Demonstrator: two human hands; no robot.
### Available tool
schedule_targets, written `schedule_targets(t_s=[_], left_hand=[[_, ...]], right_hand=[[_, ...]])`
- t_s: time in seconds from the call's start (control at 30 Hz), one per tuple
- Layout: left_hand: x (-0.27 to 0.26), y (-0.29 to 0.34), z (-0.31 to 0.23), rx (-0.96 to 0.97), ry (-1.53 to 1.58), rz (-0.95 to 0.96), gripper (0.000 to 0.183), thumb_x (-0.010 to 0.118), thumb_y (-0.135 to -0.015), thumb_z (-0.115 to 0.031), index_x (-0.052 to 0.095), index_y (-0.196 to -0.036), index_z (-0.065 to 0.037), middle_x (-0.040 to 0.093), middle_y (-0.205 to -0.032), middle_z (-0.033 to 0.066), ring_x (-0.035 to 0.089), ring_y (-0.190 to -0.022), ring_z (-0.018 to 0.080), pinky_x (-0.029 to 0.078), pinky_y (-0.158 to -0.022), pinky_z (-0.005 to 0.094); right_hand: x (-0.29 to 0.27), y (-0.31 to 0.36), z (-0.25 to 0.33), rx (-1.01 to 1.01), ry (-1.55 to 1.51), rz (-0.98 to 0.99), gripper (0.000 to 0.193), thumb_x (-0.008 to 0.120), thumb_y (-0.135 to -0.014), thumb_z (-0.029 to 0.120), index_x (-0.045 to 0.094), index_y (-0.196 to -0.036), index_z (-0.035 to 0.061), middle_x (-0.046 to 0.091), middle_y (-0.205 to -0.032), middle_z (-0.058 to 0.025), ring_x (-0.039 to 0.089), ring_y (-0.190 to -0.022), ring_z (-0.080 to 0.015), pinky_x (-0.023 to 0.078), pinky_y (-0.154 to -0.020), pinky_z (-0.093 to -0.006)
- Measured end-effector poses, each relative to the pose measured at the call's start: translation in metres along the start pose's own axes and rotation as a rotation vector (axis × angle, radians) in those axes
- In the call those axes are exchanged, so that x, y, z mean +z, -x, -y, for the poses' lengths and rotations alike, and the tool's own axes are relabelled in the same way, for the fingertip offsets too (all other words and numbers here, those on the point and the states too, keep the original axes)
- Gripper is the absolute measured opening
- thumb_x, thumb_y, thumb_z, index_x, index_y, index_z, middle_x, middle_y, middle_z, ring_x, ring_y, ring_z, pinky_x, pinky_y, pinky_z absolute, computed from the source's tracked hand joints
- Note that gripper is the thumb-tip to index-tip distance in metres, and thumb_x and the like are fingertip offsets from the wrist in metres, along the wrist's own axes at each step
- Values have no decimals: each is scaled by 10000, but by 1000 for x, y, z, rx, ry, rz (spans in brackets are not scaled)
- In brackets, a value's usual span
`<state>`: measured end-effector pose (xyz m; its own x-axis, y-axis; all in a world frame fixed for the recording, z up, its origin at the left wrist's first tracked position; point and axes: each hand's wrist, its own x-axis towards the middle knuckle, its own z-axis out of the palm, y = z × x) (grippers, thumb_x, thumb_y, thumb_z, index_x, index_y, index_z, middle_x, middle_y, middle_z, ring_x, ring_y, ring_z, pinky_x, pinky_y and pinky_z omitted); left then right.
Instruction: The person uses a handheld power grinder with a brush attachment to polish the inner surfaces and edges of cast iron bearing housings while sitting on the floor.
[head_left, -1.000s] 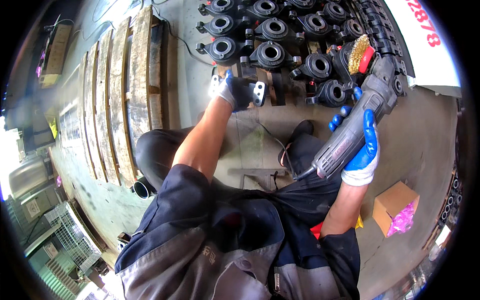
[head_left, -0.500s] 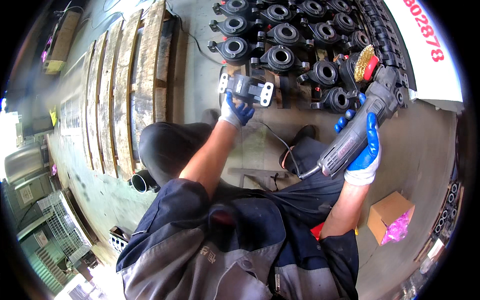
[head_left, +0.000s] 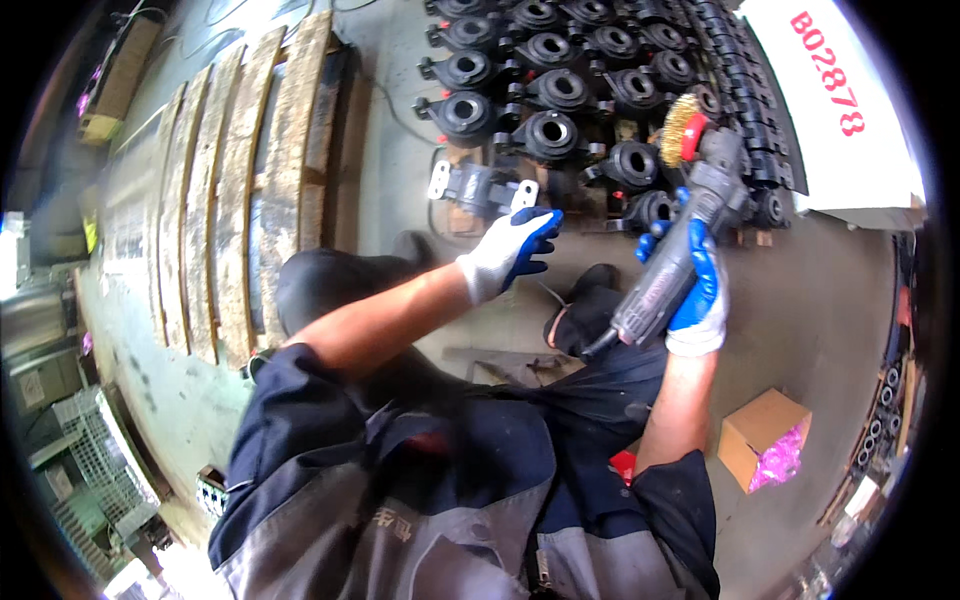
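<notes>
A grey angle grinder point(head_left: 668, 275) is in my right hand point(head_left: 697, 305), its blue-coated fingers wrapped round the body. At the grinder's far end sits a brass-coloured wire brush point(head_left: 680, 130) with a red hub. My left hand point(head_left: 505, 255), in a white and blue glove, has its fingers stretched out to the right with nothing visible in them. Just beyond it lies a dark metal bracket point(head_left: 478, 188) with pale, holed end plates, near a wooden block. My left fingers are close to its right end plate; whether they touch it I cannot tell.
Several black ring-shaped castings point(head_left: 551, 133) stand in rows ahead. A white box point(head_left: 835, 110) with red print is at the far right, and a wooden pallet point(head_left: 240, 190) lies on the left. An open cardboard box point(head_left: 745, 435) holds pink plastic near my right arm.
My left hand has let go of the bracket and moved right and slightly nearer to me. My right hand has shifted left with the grinder.
</notes>
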<state>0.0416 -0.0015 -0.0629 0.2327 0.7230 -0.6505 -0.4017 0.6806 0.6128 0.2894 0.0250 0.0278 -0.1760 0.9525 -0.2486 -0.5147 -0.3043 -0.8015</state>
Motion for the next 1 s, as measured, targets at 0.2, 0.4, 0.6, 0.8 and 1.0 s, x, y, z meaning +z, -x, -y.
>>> schedule_targets(t_s=[0.2,0.4,0.6,0.8,1.0], left_hand=[[23,26,-44,286,-451,369,646,597,-1034,-450,427,-1530,-72,539,-1460,107,534,-1314,214,480,-1051,405],[58,5,-29,383,60,515,611,569,-1060,-360,405,-1522,5,521,-1465,103,496,-1316,158,402,-1124,328],[63,-5,-26,361,196,464,428,622,-1044,-353,620,-1287,0,669,-1127,30,576,-989,73,511,-899,275],[70,-16,-9,405,185,336,372,615,-1049,-315,650,-1266,-14,675,-1076,5,570,-949,65,508,-865,270],[69,-23,8,448,-55,153,590,556,-974,-571,733,-1074,-17,741,-951,195,697,-878,309,514,-842,394]], right_hand=[[13,-7,-6,57,66,-6,583,740,-905,228,507,-1386,-6,700,-1121,-205,726,-912,-293,613,-833,-428],[9,-14,-30,63,156,19,487,723,-911,123,576,-1359,3,659,-1187,-37,633,-1045,-107,498,-986,-275],[30,-2,-35,149,169,84,559,755,-912,88,516,-1411,14,610,-1230,-22,590,-1111,-118,457,-1033,-278],[40,4,-38,181,241,9,530,719,-946,151,515,-1416,15,619,-1246,-32,613,-1132,-156,462,-1044,-299],[23,11,-56,180,176,33,546,707,-957,176,497,-1433,12,626,-1242,-28,622,-1116,-135,469,-1034,-300]])
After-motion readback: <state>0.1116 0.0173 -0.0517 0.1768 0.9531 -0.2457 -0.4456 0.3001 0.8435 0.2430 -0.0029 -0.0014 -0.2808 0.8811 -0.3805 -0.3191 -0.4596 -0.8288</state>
